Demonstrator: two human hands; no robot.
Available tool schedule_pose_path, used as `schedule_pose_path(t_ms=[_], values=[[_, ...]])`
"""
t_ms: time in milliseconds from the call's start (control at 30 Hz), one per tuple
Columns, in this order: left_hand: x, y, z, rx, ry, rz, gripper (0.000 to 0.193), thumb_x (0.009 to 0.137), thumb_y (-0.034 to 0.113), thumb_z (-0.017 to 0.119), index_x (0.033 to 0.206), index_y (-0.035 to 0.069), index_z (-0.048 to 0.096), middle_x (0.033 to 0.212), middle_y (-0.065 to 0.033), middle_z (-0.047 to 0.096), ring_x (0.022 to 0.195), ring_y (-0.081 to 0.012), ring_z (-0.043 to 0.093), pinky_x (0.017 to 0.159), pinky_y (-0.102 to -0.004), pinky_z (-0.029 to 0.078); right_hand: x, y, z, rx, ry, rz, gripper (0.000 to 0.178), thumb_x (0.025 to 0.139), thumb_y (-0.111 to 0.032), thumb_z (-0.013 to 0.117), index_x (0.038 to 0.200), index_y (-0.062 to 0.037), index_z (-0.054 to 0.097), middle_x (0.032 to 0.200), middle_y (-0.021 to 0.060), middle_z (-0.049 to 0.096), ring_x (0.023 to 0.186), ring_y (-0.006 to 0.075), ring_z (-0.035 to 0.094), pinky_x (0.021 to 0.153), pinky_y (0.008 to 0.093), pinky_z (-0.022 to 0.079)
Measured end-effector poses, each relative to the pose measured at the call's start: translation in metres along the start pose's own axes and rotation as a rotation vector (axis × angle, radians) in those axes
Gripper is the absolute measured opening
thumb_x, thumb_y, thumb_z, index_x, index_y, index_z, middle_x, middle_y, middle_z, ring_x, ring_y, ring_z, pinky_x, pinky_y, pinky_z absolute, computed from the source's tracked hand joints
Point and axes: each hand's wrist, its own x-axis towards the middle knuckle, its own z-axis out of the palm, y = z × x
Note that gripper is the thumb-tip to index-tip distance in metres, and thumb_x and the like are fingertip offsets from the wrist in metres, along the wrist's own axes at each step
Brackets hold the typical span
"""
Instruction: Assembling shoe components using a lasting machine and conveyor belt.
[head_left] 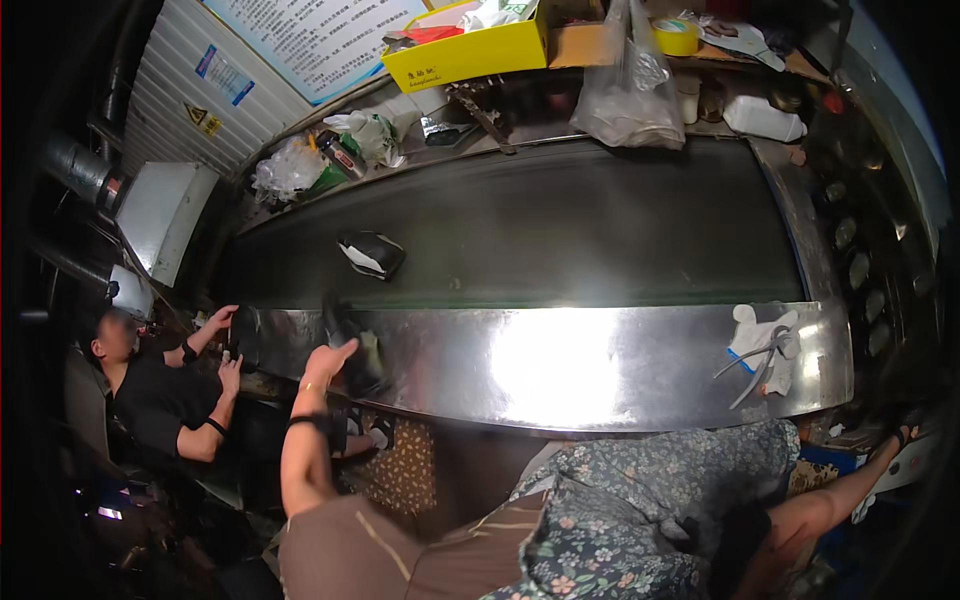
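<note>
A dark shoe (352, 345) is reached for at the near steel edge of the counter (560, 365), where it lies against the rim beside the black conveyor belt (600, 230). The left hand (328, 360) is raised from below with fingers (343, 349) spread and mostly open. It is laid against the shoe's side, and no closed grip can be seen. A dark band is worn at that wrist.

Judged from this view, the step would be done best if the shoe were taken around its body rather than by its edge. The palm should be brought fully behind it before the fingers are closed, since the polished rim slopes and a loose hold could let it slide off.

The right forearm is stretched toward the dim right margin. The right hand (903, 436) is too dark for its opening to be made out, and nothing can be told of what it touches.

1 more dark shoe part with a pale lining (371, 254) is seen farther up the belt, well apart from the hand. White gloves with a metal tool (765, 350) are left on the steel at the right. At the left, a seated co-worker's 2 hands (228, 345) are kept on a dark object. A yellow box (465, 55) and a clear plastic bag (630, 95) are stacked behind the belt.
</note>
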Motion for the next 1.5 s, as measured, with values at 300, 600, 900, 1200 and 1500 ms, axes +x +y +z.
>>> schedule_pose_path(t_ms=[300, 600, 900, 1200, 1500], values=[[-0.036, 0.011, 0.074, -0.323, -0.04, 0.456, 0.121, 0.066, 0.03, 0.078, 0.152, 0.011, -0.005, 0.117, -0.0332, 0.059, 0.113, -0.0426, 0.057, 0.097, -0.0401, 0.044, 0.052, -0.025, -0.037, 0.032, -0.183, 0.212, 0.044, 0.093, -0.021, 0.056, 0.131, 0.0002, 0.052, 0.148, 0.0259, 0.033, 0.136, 0.0429, 0.031, 0.112, 0.0478, 0.026], [-0.159, 0.099, 0.102, -0.925, -0.727, 0.257, 0.063, 0.081, 0.02, 0.06, 0.137, 0.01, 0.035, 0.117, -0.0103, 0.056, 0.098, -0.0238, 0.06, 0.078, -0.0389, 0.054, 0.051, -0.106, -0.043, 0.895, -0.212, 0.14, 0.026, 0.085, -0.001, 0.059, 0.109, 0.0073, 0.062, 0.117, 0.0213, 0.063, 0.11, 0.0291, 0.06, 0.095, 0.0353, 0.046], [-0.381, 0.281, 0.196, -0.388, -1.543, 1.315, 0.108, 0.071, 0.002, 0.073, 0.153, 0.006, 0.003, 0.152, -0.0153, 0.025, 0.139, -0.0231, 0.026, 0.111, -0.0331, 0.026, 0.17, -0.138, -0.12, 1.222, 0.18, 0.04, 0.057, 0.092, -0.019, 0.064, 0.14, -0.003, 0.038, 0.131, 0.0162, 0.054, 0.116, 0.0222, 0.055, 0.096, 0.035, 0.044], [-0.492, 0.353, 0.28, -0.214, -1.342, 1.906, 0.095, 0.079, 0.02, 0.078, 0.148, -0.003, 0.017, 0.141, -0.0194, 0.042, 0.13, -0.0237, 0.041, 0.107, -0.0331, 0.034, 0.115, -0.104, -0.091, 1.018, 0.172, 0.303, 0.029, 0.086, -0.018, 0.069, 0.11, -0.0037, 0.063, 0.1, 0.0146, 0.068, 0.092, 0.0276, 0.068, 0.078, 0.0343, 0.052], [-0.47, 0.356, 0.33, -0.27, -1.387, 1.739, 0.08, 0.091, 0.015, 0.064, 0.148, -0.005, 0.011, 0.144, -0.0184, 0.035, 0.135, -0.0241, 0.031, 0.112, -0.0342, 0.025, 0.128, -0.075, -0.032, 1.165, -0.164, 0.132, 0.04, 0.094, -0.018, 0.057, 0.132, -0.006, 0.052, 0.121, 0.0153, 0.064, 0.11, 0.0275, 0.063, 0.089, 0.0366, 0.049]])
